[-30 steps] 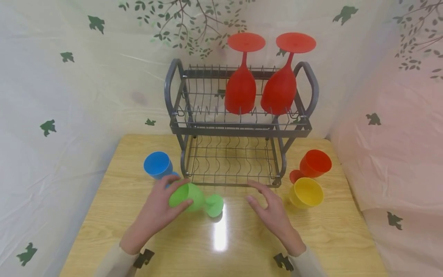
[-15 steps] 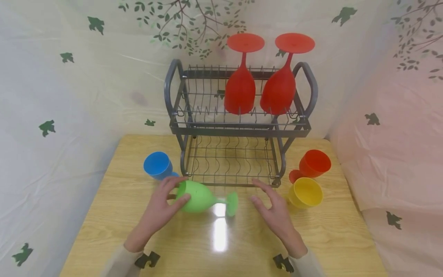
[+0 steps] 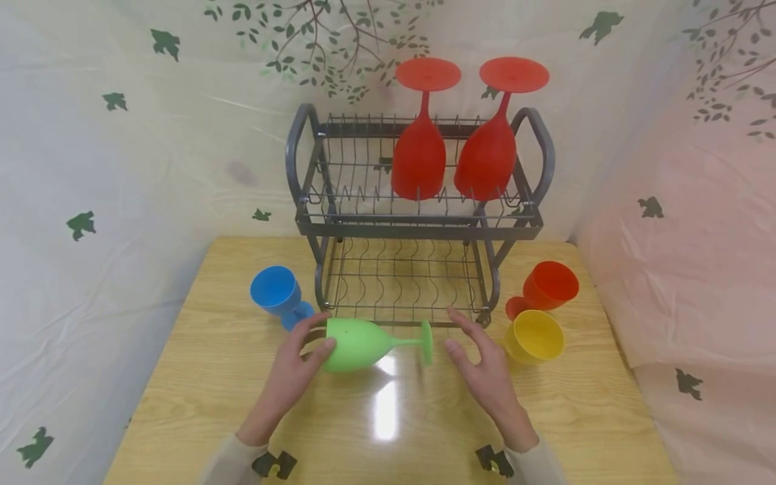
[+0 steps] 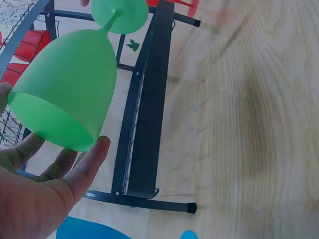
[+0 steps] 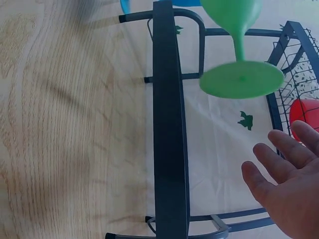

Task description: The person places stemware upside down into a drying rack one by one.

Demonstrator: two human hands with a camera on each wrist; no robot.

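My left hand (image 3: 297, 364) grips a green plastic wine glass (image 3: 359, 345) by its rim end, thumb on the near side and fingers at the mouth. The glass lies sideways in the air in front of the dish rack (image 3: 418, 232), its stem and round foot pointing right. In the left wrist view the glass bowl (image 4: 70, 79) shows with fingertips right at its rim. My right hand (image 3: 485, 367) hovers a short way right of the foot, fingers apart and holding nothing. In the right wrist view the glass foot (image 5: 241, 79) is apart from my right fingertips.
Two red wine glasses (image 3: 419, 158) stand upside down on the rack's upper tier. A blue goblet (image 3: 275, 289) is left of the rack on the wooden table (image 3: 339, 431). A red goblet (image 3: 552, 286) and a yellow goblet (image 3: 536, 337) are at the right.
My left hand has lifted the green glass and moved it right, turning it level so its foot now points right. My right hand has shifted slightly right.
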